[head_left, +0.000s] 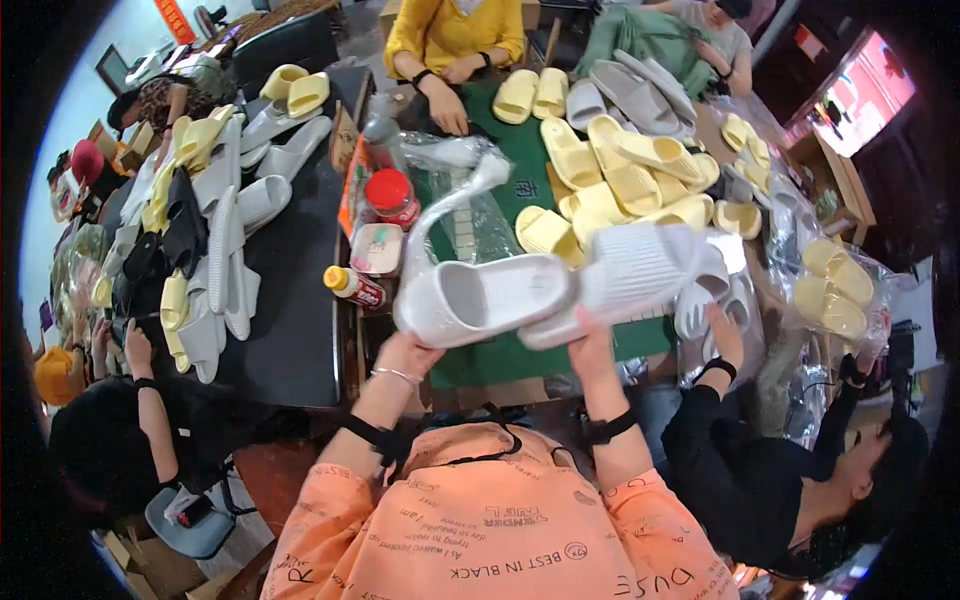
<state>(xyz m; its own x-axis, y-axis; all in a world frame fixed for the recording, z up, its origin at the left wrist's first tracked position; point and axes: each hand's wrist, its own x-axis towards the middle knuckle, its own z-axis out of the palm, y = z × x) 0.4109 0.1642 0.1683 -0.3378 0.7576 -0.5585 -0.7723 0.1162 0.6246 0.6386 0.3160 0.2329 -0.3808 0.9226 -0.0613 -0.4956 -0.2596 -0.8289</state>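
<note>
At two o'clock from the left hand [406,355], a white slipper [490,300] is clamped by the fingers; at one o'clock from the right hand [591,346], a ribbed slipper [632,270] likewise.

Above the tabletop's [500,368] near edge, two white slippers [553,300], slightly blurred, hide most fingers of the left hand [406,355] and right hand [592,350]. Yellow slippers [630,185] cover much of its right side. Beyond the far edge, a person in yellow [455,38] has the head cut off; the orange shirt [500,530] runs past the frame's bottom.
</note>
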